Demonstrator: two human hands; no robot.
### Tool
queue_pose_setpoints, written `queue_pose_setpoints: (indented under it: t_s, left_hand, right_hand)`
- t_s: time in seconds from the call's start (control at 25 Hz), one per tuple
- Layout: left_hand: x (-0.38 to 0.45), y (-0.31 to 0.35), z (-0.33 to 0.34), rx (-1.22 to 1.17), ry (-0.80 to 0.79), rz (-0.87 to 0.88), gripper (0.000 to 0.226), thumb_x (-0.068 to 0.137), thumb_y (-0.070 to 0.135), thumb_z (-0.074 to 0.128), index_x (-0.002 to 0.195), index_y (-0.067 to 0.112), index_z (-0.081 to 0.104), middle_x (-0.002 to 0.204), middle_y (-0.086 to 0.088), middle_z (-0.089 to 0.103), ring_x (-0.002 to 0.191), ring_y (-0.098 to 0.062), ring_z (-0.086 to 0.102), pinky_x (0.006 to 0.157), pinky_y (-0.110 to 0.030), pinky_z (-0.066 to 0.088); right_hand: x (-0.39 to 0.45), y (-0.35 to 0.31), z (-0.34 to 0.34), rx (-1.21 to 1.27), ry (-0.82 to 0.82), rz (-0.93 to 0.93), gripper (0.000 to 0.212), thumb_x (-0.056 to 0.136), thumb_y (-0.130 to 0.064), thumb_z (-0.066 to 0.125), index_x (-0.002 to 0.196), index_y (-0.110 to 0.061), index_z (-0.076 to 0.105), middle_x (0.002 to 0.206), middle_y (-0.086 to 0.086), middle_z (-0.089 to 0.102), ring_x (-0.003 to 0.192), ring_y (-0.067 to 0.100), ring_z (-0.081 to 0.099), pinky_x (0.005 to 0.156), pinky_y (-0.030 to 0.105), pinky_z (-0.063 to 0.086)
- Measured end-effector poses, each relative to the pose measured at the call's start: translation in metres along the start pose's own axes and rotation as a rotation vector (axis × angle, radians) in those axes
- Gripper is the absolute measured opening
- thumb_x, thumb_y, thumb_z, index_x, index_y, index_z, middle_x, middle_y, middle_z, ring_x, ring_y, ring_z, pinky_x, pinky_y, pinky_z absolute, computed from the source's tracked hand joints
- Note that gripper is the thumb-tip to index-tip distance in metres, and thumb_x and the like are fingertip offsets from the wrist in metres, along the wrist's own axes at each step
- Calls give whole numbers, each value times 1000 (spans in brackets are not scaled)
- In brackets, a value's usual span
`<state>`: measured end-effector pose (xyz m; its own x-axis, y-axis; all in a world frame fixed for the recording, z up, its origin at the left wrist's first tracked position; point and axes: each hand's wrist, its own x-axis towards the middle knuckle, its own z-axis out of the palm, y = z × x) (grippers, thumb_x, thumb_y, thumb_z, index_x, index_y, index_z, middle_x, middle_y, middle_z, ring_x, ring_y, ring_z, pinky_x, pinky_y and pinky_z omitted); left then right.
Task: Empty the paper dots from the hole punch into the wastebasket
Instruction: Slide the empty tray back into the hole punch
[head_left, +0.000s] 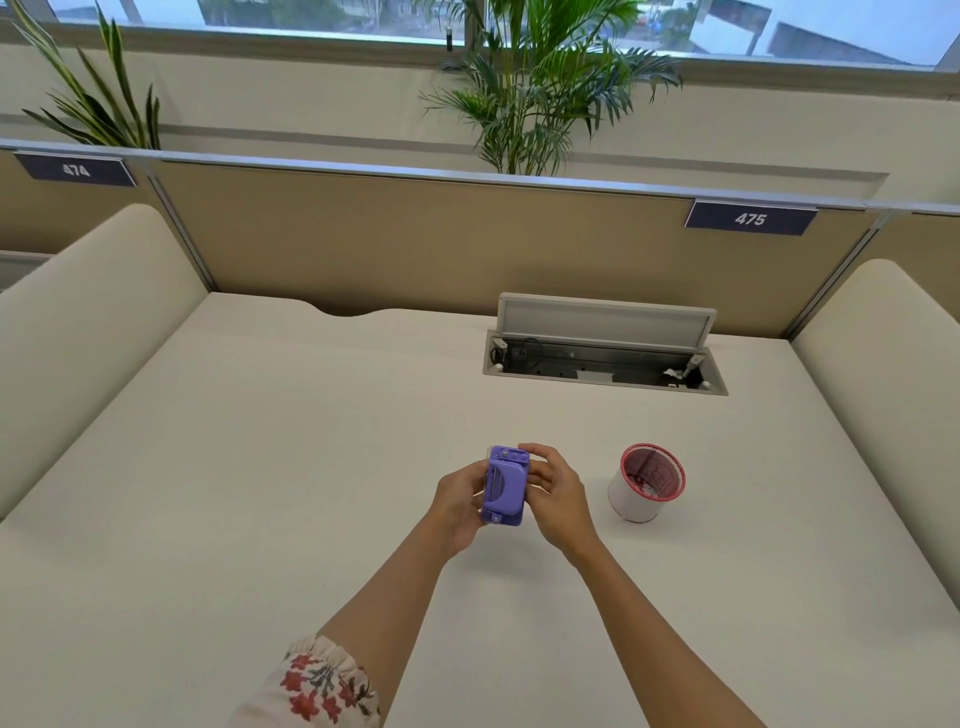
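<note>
A small purple hole punch (505, 486) is held above the desk between both hands, turned on its side. My left hand (460, 506) grips its left side and my right hand (556, 493) grips its right side, fingers curled over the top end. A small round wastebasket (635, 499), white with a red rim and a red patterned lining, stands on the desk just right of my right hand, a short gap apart. Paper dots are too small to make out.
The cream desk (311, 467) is walled by a tan partition at the back and rounded side dividers. An open cable hatch (602, 358) with its lid raised sits at the back right. Potted plants stand behind the partition.
</note>
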<state>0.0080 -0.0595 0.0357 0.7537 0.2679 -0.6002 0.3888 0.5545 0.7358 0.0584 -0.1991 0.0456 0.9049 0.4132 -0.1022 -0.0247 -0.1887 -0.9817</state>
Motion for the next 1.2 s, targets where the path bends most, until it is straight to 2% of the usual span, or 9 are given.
queue_pose_setpoints:
  t_s: [0.16,0.32,0.44,0.64,0.76,0.92,1.08,1.2]
  left_hand:
    - [-2,-2,3,-12,-43,2,22,92,27,62,100,15,79,84,-1,78,65,-17,71,53,-28,56]
    - [-5,-1,9,-23,-63,6,25,97,29,57,102,16,78,84,1,79,65,-16,72,54,-28,57]
    - [-4,0,11,-37,-60,-5,29,100,31,53,105,15,76,90,-2,77,73,-20,71,59,-31,59]
    - [-3,1,14,-19,-77,3,33,100,41,51,101,20,76,95,-2,77,85,-22,71,62,-35,61]
    - [-3,2,10,58,-113,37,31,98,40,55,104,21,78,97,-1,78,86,-22,71,65,-35,60]
    - [-4,3,7,118,-131,83,28,100,35,53,112,21,74,104,-3,75,90,-23,68,62,-34,59]
    - [-5,3,11,128,-113,79,25,102,33,51,114,22,71,109,-6,73,91,-24,67,66,-34,59]
    - [-5,4,12,154,-106,60,25,102,31,51,114,22,71,108,-5,73,89,-23,67,65,-33,58]
  right_hand:
    - [0,3,-2,-32,79,-48,37,84,1,69,117,-15,67,116,-2,69,99,10,68,78,17,57]
    - [1,4,-5,-78,139,-103,38,84,2,70,118,-14,71,111,-2,66,93,0,66,79,10,53]
    - [2,4,-4,-89,199,-114,38,84,3,70,118,-13,72,107,0,63,94,10,65,78,8,53]
    - [3,4,-4,-81,255,-100,34,83,-2,72,114,-16,72,109,-2,66,93,12,66,73,13,54]
    - [4,6,-5,-53,236,-29,33,83,-4,71,114,-15,70,110,-2,68,94,15,67,68,12,54]
    - [3,7,-7,-57,178,-15,26,81,-8,73,100,-25,72,97,-6,74,88,11,69,67,8,53]
    - [3,8,-9,-93,180,-22,24,81,-8,73,98,-26,71,93,-11,74,85,7,68,67,7,51]
    - [3,10,-10,-112,171,-18,21,82,-8,72,99,-21,69,94,-8,72,83,7,67,67,8,51]
